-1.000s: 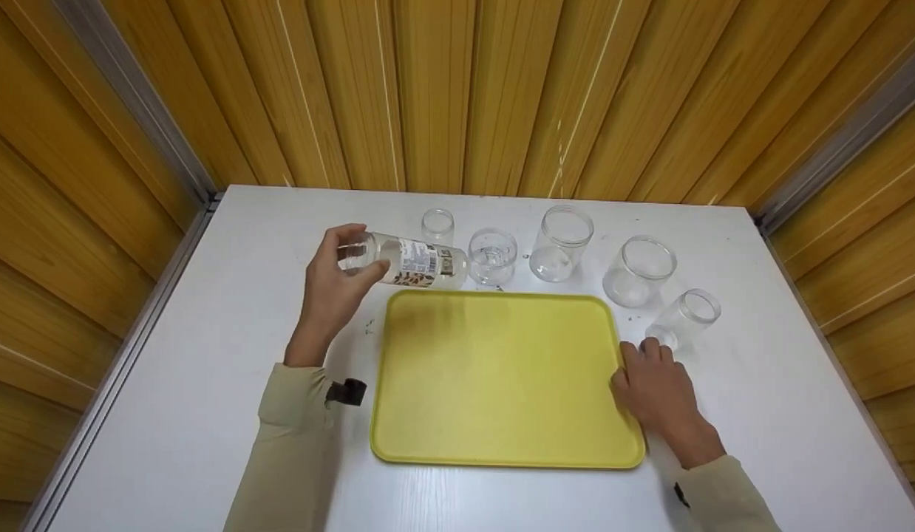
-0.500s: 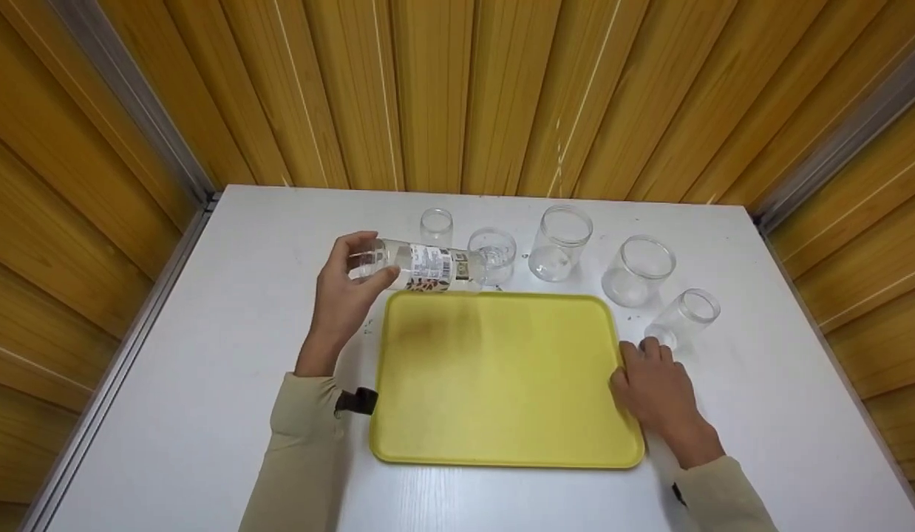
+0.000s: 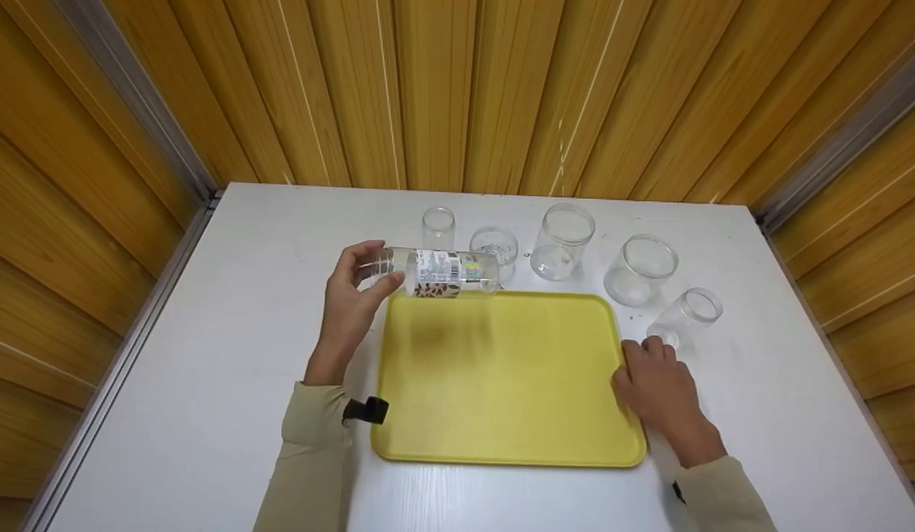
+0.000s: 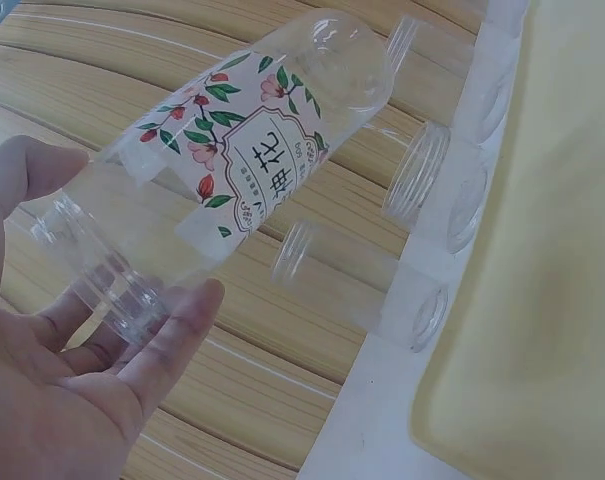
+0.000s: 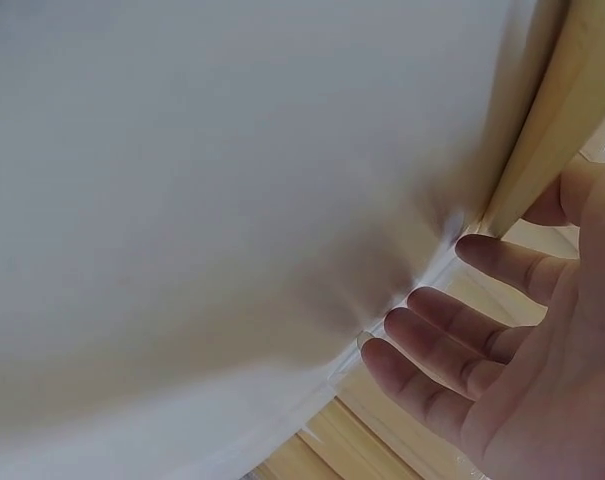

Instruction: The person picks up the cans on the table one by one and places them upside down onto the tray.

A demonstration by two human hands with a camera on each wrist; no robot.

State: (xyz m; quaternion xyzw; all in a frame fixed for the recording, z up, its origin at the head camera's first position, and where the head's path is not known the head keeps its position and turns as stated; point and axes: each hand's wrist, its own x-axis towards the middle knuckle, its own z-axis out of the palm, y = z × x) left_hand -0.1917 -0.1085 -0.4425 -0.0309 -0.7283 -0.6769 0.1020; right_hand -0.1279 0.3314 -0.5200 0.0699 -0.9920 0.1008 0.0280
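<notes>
My left hand (image 3: 354, 295) grips a clear plastic jar (image 3: 437, 272) by its threaded neck end, fingers and thumb around it. The jar lies sideways in the air, base to the right, over the far left part of the yellow tray (image 3: 502, 377). In the left wrist view, its floral label (image 4: 247, 140) with printed characters shows. At the tray's right edge, my right hand (image 3: 658, 388) holds the rim with the thumb over it. In the right wrist view, the other fingers (image 5: 422, 395) reach down to the white table beside the rim.
Several clear open jars stand in an arc behind and right of the tray: a slim one (image 3: 438, 233), a short one (image 3: 502, 240), two wide ones (image 3: 561, 244) (image 3: 638, 273), and a narrow one (image 3: 683, 321) by my right hand. Yellow slatted panels (image 3: 443, 96) enclose the table.
My left hand has carried the jar right and toward me, from left of the tray to over its far edge. The jar's label has turned slightly. The right hand has stayed in place.
</notes>
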